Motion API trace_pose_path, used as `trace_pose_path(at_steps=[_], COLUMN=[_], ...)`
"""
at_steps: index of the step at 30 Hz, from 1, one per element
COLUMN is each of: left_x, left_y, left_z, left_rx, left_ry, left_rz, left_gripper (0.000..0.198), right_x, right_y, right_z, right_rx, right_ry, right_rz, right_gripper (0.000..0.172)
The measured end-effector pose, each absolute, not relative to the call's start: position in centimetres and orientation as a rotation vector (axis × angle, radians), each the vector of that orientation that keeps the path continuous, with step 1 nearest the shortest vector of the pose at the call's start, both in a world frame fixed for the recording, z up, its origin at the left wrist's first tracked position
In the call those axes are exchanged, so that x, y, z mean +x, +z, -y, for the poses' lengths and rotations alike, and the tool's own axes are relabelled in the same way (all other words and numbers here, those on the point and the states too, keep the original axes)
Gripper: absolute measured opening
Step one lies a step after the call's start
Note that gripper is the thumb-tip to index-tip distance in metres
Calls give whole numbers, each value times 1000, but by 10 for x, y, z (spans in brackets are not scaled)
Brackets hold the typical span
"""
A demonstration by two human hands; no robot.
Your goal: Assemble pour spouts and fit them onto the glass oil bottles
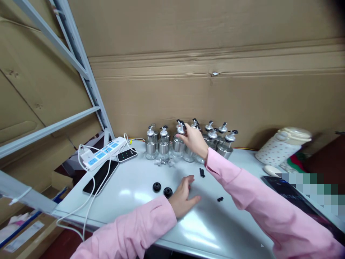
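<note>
Several glass oil bottles with steel sleeves and black-tipped pour spouts stand in a cluster at the back of the table. My right hand (194,138) reaches into this cluster, its thumb and fingers closed around the spout of one oil bottle (178,145). Nearer the front, my left hand (184,199) hovers low over the table with fingers apart, holding nothing. Beside it lie two round black caps (156,187). Small clear plastic pieces (159,162) rest before the bottles. Small black parts (202,173) lie below my right forearm, with more black bits (220,199) closer to me.
A white power strip (105,153) with loose cables, a phone (101,177) and a small display device (127,155) occupy the left side. At right are a dotted white flask (279,147), a white mouse (271,171) and a dark screen (293,198). Cardboard (215,97) walls the back.
</note>
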State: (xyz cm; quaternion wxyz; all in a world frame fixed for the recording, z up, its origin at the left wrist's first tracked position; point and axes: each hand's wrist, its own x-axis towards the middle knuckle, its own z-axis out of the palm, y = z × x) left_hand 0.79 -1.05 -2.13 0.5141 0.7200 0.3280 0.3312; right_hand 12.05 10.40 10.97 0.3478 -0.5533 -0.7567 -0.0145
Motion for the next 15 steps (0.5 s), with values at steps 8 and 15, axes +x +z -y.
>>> trace_pose_path(at_steps=[8, 15], left_x=[6, 5], left_y=[-21, -11], left_z=[9, 11], left_rx=[1789, 2043], left_ry=[776, 597], left_rz=[-787, -784], left_gripper=[53, 49], right_x=[115, 106], right_y=[84, 83], right_z=[-128, -96], right_rx=[-1561, -1397], right_ry=[59, -60], right_rz=[1883, 1746], right_gripper=[30, 55])
